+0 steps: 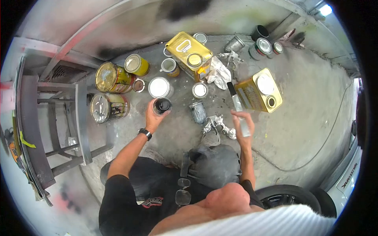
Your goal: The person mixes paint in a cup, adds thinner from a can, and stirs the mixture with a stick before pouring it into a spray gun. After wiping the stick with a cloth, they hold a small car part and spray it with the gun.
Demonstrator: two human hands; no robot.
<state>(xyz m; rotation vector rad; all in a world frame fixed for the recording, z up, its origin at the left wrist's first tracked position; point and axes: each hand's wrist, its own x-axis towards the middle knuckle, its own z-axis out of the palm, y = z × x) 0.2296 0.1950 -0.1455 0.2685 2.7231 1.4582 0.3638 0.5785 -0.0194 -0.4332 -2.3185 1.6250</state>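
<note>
My left hand (152, 120) is wrapped round a small cup (162, 105) with dark contents, just below a white-topped can (159, 87). On the right, my right hand (244, 128) grips a flat, pale spatula-like tool (237, 103) with a black end pointing up and away. That tool lies beside a gold rectangular tin (258, 92). Between my hands are a grey-stained metal cup (198, 112) lying tilted and a silver spray gun (215, 122). A small round can (200, 90) stands beyond them.
Yellow-labelled cans (114, 77) stand at the left near a dark metal frame (80, 122). Another gold tin (189, 53), a white cloth (219, 74) and a second spray gun (231, 59) are farther back. A hose (291, 170) crosses the floor at right, near a wheel (289, 196).
</note>
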